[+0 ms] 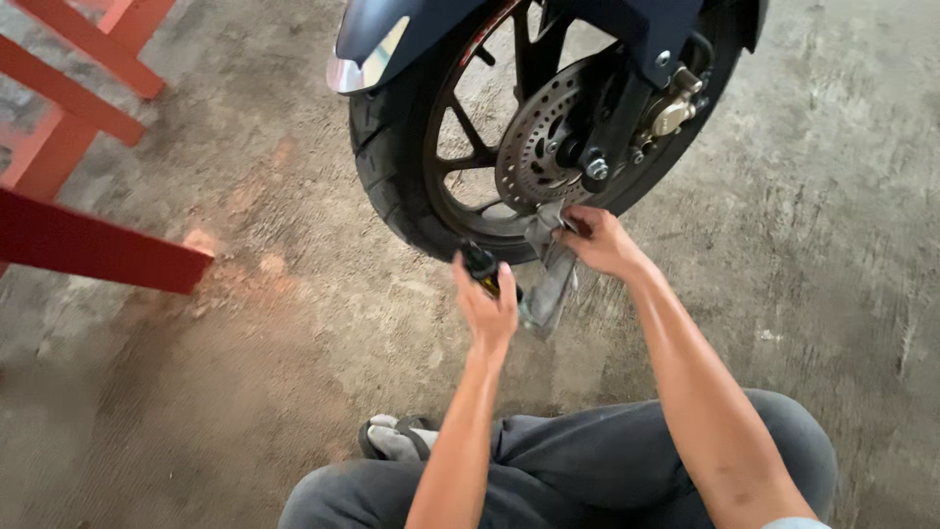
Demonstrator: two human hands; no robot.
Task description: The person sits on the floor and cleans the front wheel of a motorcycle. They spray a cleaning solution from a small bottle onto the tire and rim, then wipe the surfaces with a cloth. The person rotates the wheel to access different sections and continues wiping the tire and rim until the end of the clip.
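A motorcycle front wheel (392,157) with a black tyre stands on the concrete floor, and a drilled brake disc (534,147) sits at its hub. My right hand (599,240) presses a grey rag (550,269) against the lower edge of the disc. The rag hangs down from that hand toward the floor. Just below the tyre, my left hand (487,309) grips a small dark bottle (480,264) whose top points up at the wheel.
A dark mudguard (377,39) covers the tyre top, and a brake caliper (671,113) sits right of the disc. Red metal frame bars (88,245) stand at the left. My grey-trousered knees (578,460) and a sandalled foot (397,438) are at the bottom.
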